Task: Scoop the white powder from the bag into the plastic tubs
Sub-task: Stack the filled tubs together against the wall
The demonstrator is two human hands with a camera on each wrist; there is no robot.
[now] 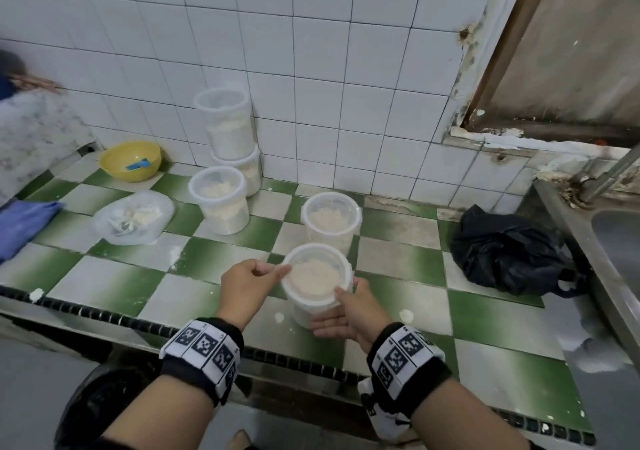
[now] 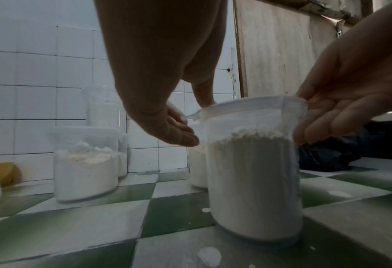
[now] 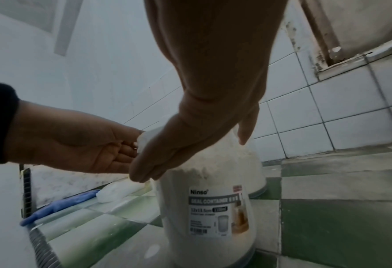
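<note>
A clear plastic tub (image 1: pixel 313 306) (image 2: pixel 254 181) (image 3: pixel 213 208), nearly full of white powder, stands near the counter's front edge with its lid on. My left hand (image 1: pixel 254 278) (image 2: pixel 167 119) has its thumb on the lid's left edge, and its curled fingers pinch the raised side flap (image 2: pixel 192 116). My right hand (image 1: pixel 341 314) (image 3: pixel 190 145) rests its thumb on the lid's near right rim, with straight fingers lying against the tub's side. The clear bag of powder (image 1: pixel 133 217) lies at the left.
Lidded tubs with powder stand behind: one (image 1: pixel 330 221) just past the near tub, one (image 1: pixel 220 205) to the left, two stacked (image 1: pixel 228 127) at the wall. A yellow bowl (image 1: pixel 130 160) holds a blue scoop. A black bag (image 1: pixel 509 252) and a sink (image 1: pixel 616 241) are to the right.
</note>
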